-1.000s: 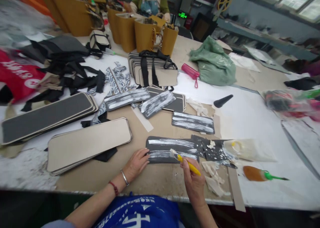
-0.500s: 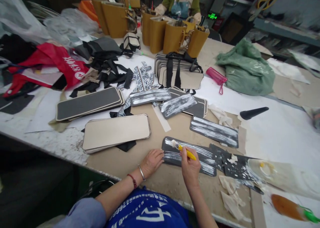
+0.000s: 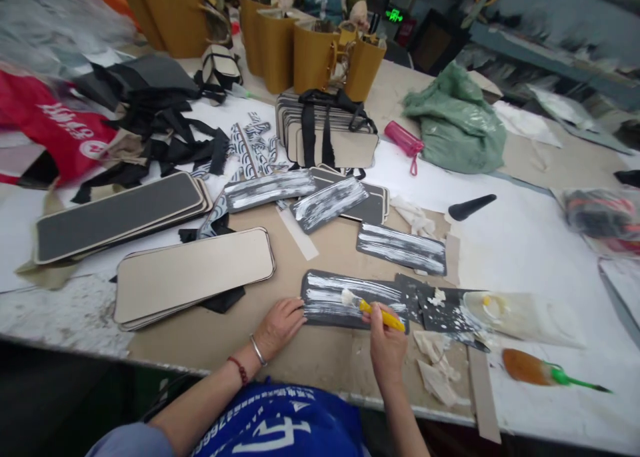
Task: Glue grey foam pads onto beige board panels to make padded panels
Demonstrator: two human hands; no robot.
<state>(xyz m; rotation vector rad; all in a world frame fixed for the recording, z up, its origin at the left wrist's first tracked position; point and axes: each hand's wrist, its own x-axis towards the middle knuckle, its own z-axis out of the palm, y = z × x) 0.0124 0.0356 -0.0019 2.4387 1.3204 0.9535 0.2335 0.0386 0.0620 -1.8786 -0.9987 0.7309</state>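
Note:
My right hand (image 3: 387, 350) grips a yellow-handled brush (image 3: 383, 315), its bristles loaded with white paste and resting on a dark grey rectangular panel (image 3: 323, 310). White streaks run lengthwise along that panel. My left hand (image 3: 279, 329) lies with fingers stretched out, fingertips at the panel's left end. Behind it lie more streaked panels: one to the right (image 3: 403, 249), one in the middle (image 3: 327, 205) and one further left (image 3: 270, 189). To the right of the panel, a paste-spattered dark strip (image 3: 453, 310) meets a whitish container lying on its side (image 3: 525, 317).
Stacks of beige boards (image 3: 195, 270) and dark boards (image 3: 120, 217) lie left. Behind stand a strapped board bundle (image 3: 345, 147) and mustard bags (image 3: 313, 57), with a person beyond. An orange bottle (image 3: 525, 367), black pointed tool (image 3: 473, 207) and green plastic bag (image 3: 460, 123) are right.
The view has shifted, so most things sit further left. The brush has moved right along the panel, toward its middle, still in my right hand. My left hand stays at the panel's left end.

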